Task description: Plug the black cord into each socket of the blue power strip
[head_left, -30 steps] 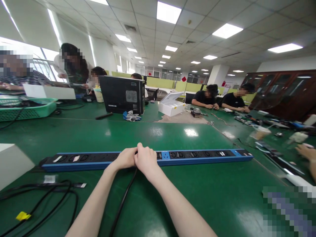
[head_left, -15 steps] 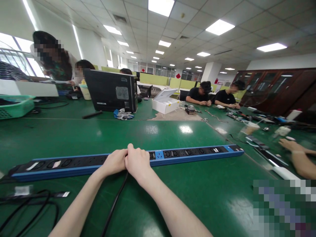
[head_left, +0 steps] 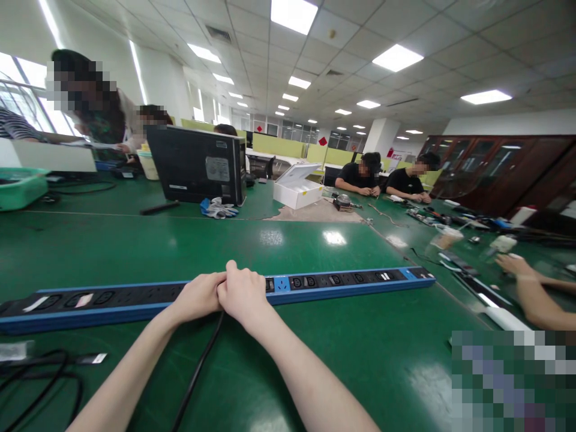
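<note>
A long blue and black power strip lies across the green table in front of me. My left hand and my right hand are pressed together over the middle of the strip, fingers curled. A black cable runs from under my hands toward me between my forearms. What my fingers grip is hidden, likely the cable's plug at a socket.
Coiled black cables lie at the near left. A black monitor, gloves and an open white box stand behind. A co-worker's hand rests at the right. Other people sit at the far side.
The view has swung to the right, so the strip and the cables slid left in the picture. My hands have stayed clasped at the same spot on the strip.
</note>
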A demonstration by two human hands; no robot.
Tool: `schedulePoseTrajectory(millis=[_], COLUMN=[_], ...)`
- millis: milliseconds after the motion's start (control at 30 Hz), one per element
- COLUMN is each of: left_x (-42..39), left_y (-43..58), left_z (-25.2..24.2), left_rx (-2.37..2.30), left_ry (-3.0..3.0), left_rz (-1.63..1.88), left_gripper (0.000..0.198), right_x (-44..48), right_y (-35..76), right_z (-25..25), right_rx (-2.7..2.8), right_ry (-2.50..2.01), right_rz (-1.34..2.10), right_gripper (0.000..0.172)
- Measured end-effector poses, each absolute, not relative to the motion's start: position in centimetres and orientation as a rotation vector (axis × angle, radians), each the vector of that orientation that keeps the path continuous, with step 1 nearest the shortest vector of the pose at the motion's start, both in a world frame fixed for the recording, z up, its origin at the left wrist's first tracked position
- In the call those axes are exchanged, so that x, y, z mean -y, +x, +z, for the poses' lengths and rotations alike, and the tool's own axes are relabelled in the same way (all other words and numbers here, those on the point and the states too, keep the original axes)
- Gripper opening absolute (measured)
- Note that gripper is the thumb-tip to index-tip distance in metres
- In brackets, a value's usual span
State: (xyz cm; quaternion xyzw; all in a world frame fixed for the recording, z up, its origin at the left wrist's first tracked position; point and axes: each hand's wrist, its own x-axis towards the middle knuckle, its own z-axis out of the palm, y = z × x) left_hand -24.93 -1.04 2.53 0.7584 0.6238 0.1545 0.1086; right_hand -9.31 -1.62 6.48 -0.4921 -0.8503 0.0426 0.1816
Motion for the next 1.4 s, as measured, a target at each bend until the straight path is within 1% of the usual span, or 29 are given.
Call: schedulePoseTrajectory(millis=[200,400,500,633,800,867,1000,1067,1167,1233,1400], left_x=[1.2,1.4,1.5,1.4,1.4,1.6,2.0,2.1,2.2,2.2,2.1], left_y=[-24.8,-24.5,-24.4,-24.4,-24.3,-24.3,-24.1,-24.1,-24.2,-24.2,-24.2], left_z=[2.8,3.4,3.5,3.3,3.4,3.6,4.4,4.6,4.7,4.7,4.7], left_rx=[-1.873,-1.819,-1.863,-1.891,-1.848,-1.857,-1.831,-1.816,-1.797,-1.802,-1.805], left_ry=[2.202,2.191,2.180,2.194,2.215,2.204,2.179,2.169,2.189,2.195,2.184], left_rz=[0.433,0.449,0.430,0.427,0.465,0.463,0.481,0.497,0.503,0.497,0.495], left_gripper=[0.015,0.018,0.014,0.015,0.018,0.027,0.064,0.073,0.075,0.076,0.076], right_x=[1.6,1.9,2.3,2.6,1.9,1.4,0.0,-1.0,-2.7,-3.7,-4.8], right_y=[-9.7,-9.2,-9.2,-9.1,-8.8,-8.2,-4.7,-1.8,2.9,5.4,7.7], right_z=[6.3,6.5,6.4,6.4,7.9,9.4,12.9,13.8,13.5,12.7,10.3], right_rx=[2.365,2.360,2.363,2.400,2.378,2.309,2.112,2.101,2.124,2.126,2.188], right_ry=[-1.401,-1.406,-1.397,-1.365,-1.403,-1.401,-1.395,-1.355,-1.352,-1.419,-1.441], right_rz=[0.096,0.123,0.126,0.137,0.124,0.091,0.094,0.188,0.362,0.397,0.553], right_gripper=[0.023,0.021,0.020,0.021,0.018,0.020,0.023,0.022,0.016,0.015,0.014])
